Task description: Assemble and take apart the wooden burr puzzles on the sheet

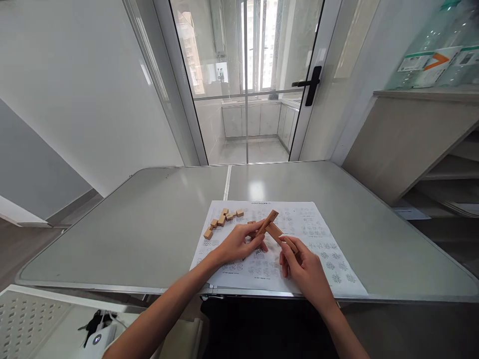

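My left hand [241, 242] is closed around a wooden puzzle bar [270, 218], which tilts up to the right. A second wooden bar [274, 231] runs from the first down to my right hand [303, 264], whose fingers pinch its lower end. The two bars meet or cross between my hands; how they fit together is too small to tell. Another bit of wood [251, 223] shows just behind my left fingers. Under both hands lies a white paper sheet [295, 281] printed with rows of small line diagrams. Several small wooden pieces [221, 220] lie in a loose row on its left part.
The grey folding table [157, 224] has a seam at its middle and a metal front edge. Beyond it stands a glass door [247, 94] with a black handle [311, 86]. Shelving with plastic bottles [434, 60] is at the right. A white device [100, 341] sits at lower left.
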Demonstrator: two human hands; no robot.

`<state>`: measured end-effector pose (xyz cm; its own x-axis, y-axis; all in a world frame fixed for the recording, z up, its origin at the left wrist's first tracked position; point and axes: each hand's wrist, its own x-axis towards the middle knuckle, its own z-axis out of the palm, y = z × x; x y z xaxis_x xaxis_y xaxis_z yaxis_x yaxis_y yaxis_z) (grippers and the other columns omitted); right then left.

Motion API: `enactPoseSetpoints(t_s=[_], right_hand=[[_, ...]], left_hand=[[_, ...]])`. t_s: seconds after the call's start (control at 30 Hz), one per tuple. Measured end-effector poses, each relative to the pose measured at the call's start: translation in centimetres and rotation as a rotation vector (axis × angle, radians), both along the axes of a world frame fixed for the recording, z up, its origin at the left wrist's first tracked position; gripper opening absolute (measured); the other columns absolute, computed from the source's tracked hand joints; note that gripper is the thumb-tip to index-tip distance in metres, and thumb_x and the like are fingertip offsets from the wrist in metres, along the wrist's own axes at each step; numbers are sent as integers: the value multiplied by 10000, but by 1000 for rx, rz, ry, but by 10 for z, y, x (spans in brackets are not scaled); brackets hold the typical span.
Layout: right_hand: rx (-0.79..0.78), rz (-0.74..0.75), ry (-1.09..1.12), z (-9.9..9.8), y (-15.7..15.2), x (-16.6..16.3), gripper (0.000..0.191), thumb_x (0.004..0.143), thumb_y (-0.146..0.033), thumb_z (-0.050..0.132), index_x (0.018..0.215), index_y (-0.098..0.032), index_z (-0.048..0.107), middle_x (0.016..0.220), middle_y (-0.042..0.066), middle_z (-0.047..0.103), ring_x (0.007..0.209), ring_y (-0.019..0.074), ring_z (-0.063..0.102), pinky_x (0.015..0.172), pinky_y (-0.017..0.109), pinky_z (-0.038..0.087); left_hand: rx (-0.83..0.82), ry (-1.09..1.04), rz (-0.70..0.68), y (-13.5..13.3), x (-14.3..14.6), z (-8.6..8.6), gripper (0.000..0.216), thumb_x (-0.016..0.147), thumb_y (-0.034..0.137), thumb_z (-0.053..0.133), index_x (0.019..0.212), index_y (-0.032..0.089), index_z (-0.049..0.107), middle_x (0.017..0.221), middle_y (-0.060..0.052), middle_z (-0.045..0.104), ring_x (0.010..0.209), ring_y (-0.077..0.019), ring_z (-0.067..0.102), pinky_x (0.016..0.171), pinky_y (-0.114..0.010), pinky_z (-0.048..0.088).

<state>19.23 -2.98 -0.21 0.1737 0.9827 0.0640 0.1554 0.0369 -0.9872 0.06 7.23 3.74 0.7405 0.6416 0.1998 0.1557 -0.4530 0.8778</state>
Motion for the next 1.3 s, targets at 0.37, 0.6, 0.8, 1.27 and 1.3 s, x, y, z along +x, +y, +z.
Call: enactPoseSetpoints(t_s=[0.37,0.6,0.8,1.27,1.3], right_hand=[[-10,4,-118,-1,0,0,577,1010,-673,483,1275,-197,670,630,-12,612,493,190,550,548,313,486],[1,-32,-195,-5,1,0,543,1019,-646,474,1239,-195,680,628,-15,582,547,196,543,571,304,466],[30,-25,-231,-6,1,0,503,1029,-624,463,1180,-201,690,707,4,598,590,185,500,556,285,413],[66,-39,-289,-2,0,0,503,1039,-600,441,1181,-195,704,672,4,613,542,184,491,536,285,410],[68,-39,-293,-3,0,0,493,1041,-594,440,1167,-197,704,682,7,625,546,185,502,542,286,417]], left_hand=[[251,34,25,0,0,-7,570,1093,267,452,1654,262,350,819,-9,697,711,-139,615,734,-267,522],[351,79,12,2,-1,-10,599,1098,244,430,1676,260,276,834,-14,684,690,-128,580,656,-231,490],[406,113,33,4,-3,-15,610,1090,225,434,1676,266,273,869,-17,654,674,-117,529,647,-232,465],[612,184,42,8,-2,-22,657,1086,189,410,1695,274,179,924,-30,655,802,-168,588,749,-295,526],[626,195,41,8,-2,-23,662,1087,187,408,1696,277,165,948,-38,667,825,-176,604,765,-309,540]])
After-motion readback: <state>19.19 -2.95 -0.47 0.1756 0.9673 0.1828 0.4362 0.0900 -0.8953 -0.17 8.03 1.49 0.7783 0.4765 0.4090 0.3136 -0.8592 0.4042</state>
